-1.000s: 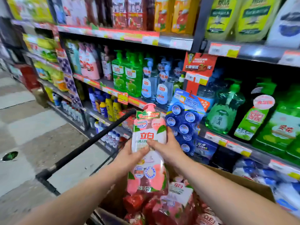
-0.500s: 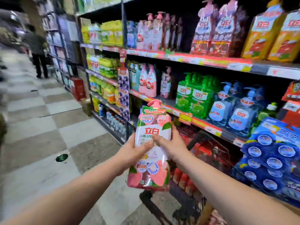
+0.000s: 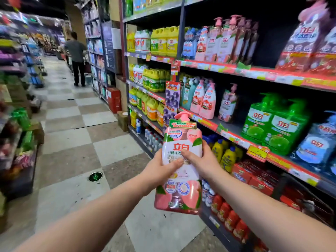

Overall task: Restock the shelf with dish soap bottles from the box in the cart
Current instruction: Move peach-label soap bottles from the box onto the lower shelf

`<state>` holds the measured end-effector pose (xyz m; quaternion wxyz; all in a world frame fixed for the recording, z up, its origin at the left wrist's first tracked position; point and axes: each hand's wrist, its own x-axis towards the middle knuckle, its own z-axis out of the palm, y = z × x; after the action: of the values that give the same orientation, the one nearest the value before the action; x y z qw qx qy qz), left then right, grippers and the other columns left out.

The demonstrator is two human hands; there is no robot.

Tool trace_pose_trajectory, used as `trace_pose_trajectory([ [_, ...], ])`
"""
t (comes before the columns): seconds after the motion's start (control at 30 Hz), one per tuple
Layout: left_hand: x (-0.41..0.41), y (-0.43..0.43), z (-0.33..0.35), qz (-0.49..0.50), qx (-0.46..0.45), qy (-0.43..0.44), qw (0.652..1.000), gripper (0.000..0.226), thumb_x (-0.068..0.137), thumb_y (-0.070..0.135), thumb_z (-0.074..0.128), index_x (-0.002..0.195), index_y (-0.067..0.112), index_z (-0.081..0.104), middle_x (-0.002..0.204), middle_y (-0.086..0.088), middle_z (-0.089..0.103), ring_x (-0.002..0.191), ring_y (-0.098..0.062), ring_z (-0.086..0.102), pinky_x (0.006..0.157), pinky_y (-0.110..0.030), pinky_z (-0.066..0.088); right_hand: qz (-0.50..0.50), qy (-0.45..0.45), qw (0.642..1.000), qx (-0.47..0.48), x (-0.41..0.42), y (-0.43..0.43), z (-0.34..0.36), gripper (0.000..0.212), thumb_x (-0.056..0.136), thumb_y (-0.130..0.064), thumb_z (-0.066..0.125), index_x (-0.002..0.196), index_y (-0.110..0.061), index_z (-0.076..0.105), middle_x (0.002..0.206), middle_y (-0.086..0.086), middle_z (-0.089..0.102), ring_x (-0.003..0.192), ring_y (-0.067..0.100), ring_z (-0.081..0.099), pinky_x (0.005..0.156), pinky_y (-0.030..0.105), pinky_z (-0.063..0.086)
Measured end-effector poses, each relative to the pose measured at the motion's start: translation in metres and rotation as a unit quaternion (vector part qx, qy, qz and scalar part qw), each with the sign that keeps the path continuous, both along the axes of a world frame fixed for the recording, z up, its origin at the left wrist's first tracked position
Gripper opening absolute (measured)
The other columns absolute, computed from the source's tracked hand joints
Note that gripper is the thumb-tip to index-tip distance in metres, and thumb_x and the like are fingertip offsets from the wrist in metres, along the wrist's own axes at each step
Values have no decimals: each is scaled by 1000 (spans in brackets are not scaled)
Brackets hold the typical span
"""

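Shelf [image 3: 235,127] runs up the right side, with a gap around 2 o'clock beside 1 matching peach bottle [image 3: 227,104]. The dish soap bottle [image 3: 181,190] is mid-air near center, upright, pump on top. Both hands are clamped on its waist: left hand [image 3: 160,171] at 9 o'clock, right hand [image 3: 201,160] at 3. Looks full, so probably heavy, with a slick glossy label. I'd put 1 hand under the base and never lift by the pump.
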<state>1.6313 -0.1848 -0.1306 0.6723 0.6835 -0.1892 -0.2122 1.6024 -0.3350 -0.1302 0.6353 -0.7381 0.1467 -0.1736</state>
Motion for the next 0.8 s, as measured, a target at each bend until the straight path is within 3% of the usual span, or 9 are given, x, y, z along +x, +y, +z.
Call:
trace_pose_trajectory([
  [0.13, 58, -10, -5, -15, 17, -3, 1000, 22, 89, 23, 63, 95, 33, 45, 98, 0, 69, 76, -16, 71, 67, -30, 59, 5, 4, 1000, -4, 57, -12, -7, 64, 75, -18, 78, 129, -13, 46, 117, 6, 65, 101, 21, 65, 91, 40, 52],
  [0.27, 134, -45, -7, -36, 52, -2, 998, 39, 85, 33, 67, 112, 35, 39, 106, -6, 71, 86, -25, 73, 80, -44, 58, -10, 2, 1000, 21, 120, -45, -9, 59, 76, -18, 78, 123, -23, 42, 102, -4, 63, 94, 18, 63, 86, 35, 51],
  [0.37, 182, -78, -3, -59, 52, -6, 997, 41, 85, 31, 67, 115, 33, 39, 105, -5, 71, 83, -23, 73, 74, -39, 59, -26, 10, 999, 20, 164, -77, -6, 60, 76, -23, 78, 123, -26, 41, 101, -8, 63, 96, 17, 62, 88, 35, 51],
  [0.47, 223, -112, 0, -74, 47, -31, 996, 29, 87, 26, 64, 106, 34, 43, 101, -2, 72, 78, -19, 73, 66, -32, 59, -47, 2, 999, 20, 202, -104, -2, 77, 68, -31, 82, 133, -25, 41, 113, -3, 67, 103, 20, 65, 95, 46, 52],
  [0.53, 247, -135, -1, -79, 49, -29, 995, 33, 87, 26, 65, 110, 32, 43, 101, -3, 72, 77, -18, 73, 64, -31, 58, -74, -3, 997, 28, 220, -123, -4, 92, 56, -41, 83, 136, -28, 39, 115, -2, 67, 104, 21, 65, 95, 48, 52],
  [0.6, 265, -158, -5, -99, 45, -25, 994, 39, 86, 26, 66, 117, 28, 42, 106, -6, 71, 83, -22, 73, 71, -36, 59, -98, 12, 995, 27, 230, -141, -3, 93, 58, -40, 83, 137, -27, 37, 117, -1, 67, 105, 22, 65, 95, 48, 52],
  [0.7, 283, -193, -9, -135, 35, -30, 990, 47, 85, 24, 67, 124, 26, 40, 112, -8, 68, 92, -25, 71, 78, -39, 58, -139, 29, 990, 10, 235, -170, -1, 73, 72, -25, 81, 131, -22, 37, 112, -1, 66, 98, 18, 65, 86, 37, 54],
  [0.77, 293, -221, -13, -161, 31, -36, 986, 54, 80, 30, 73, 123, 31, 40, 115, -7, 67, 98, -24, 69, 85, -42, 56, -165, 33, 986, 14, 236, -192, 1, 68, 74, -21, 80, 127, -21, 37, 102, -5, 64, 91, 14, 64, 78, 32, 55],
  [0.8, 296, -233, -15, -173, 28, -40, 984, 55, 76, 33, 75, 120, 34, 40, 115, -6, 66, 100, -24, 68, 89, -45, 55, -180, 36, 983, 12, 235, -200, 3, 68, 74, -21, 80, 126, -20, 37, 102, -4, 64, 92, 16, 64, 82, 35, 54],
])
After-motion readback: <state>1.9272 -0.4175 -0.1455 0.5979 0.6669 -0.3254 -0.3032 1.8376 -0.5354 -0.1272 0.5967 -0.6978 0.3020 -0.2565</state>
